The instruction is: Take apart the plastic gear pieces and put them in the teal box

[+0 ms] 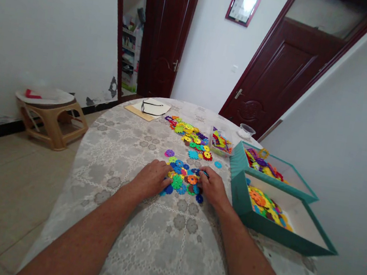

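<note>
A small pile of flower-shaped plastic discs [176, 181], mostly blue, green, yellow and orange, lies on the table between my hands. At its left edge rests my left hand [153, 179], fingers bent and thumb apart from them, touching the outer discs. On the opposite side, my right hand [212, 187] is closed, with a dark blue disc [205, 173] showing at its fingertips. A purple disc [169, 153] sits just beyond the pile. One loose dark blue disc [199, 198] lies below the right fingers.
Farther back is a longer heap of discs [187, 132], beside a clear plastic box [221, 143] holding more. Two teal boxes [279, 230] with discs stand at right. Glasses [151, 107] lie on papers at the far left. A clear lidless bowl [247, 130] stands at the back.
</note>
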`<action>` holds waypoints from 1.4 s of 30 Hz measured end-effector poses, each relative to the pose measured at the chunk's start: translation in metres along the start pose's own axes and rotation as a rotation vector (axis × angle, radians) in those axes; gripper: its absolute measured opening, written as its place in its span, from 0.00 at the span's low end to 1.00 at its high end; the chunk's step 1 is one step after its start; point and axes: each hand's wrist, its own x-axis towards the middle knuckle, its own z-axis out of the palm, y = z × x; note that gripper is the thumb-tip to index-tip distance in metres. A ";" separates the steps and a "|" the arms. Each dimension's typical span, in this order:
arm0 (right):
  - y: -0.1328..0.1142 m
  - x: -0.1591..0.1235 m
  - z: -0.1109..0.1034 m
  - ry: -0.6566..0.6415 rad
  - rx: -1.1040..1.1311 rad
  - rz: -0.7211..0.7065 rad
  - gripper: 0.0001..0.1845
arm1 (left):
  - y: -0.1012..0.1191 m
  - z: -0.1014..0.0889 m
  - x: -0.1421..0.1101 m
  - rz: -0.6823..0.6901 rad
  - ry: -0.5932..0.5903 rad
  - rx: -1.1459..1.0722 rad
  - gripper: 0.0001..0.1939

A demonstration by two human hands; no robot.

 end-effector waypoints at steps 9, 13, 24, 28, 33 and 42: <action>-0.040 -0.002 -0.081 0.279 -0.385 -0.222 0.17 | 0.002 -0.004 -0.001 -0.020 -0.018 -0.016 0.16; -0.012 -0.007 -0.134 0.428 -0.769 -0.082 0.18 | -0.001 -0.008 -0.004 -0.036 -0.023 -0.071 0.19; -0.003 -0.010 -0.125 0.450 -0.822 -0.101 0.22 | -0.014 -0.028 -0.015 0.009 -0.187 -0.107 0.40; -0.034 -0.010 -0.050 0.090 -0.415 -0.378 0.23 | -0.010 -0.017 -0.012 0.023 -0.151 -0.078 0.36; -0.038 -0.023 0.030 -0.171 -0.400 -0.425 0.37 | -0.010 -0.009 -0.007 0.014 -0.098 -0.049 0.22; -0.040 -0.020 0.034 -0.223 -0.411 -0.396 0.28 | -0.005 -0.015 -0.008 -0.013 -0.097 -0.063 0.18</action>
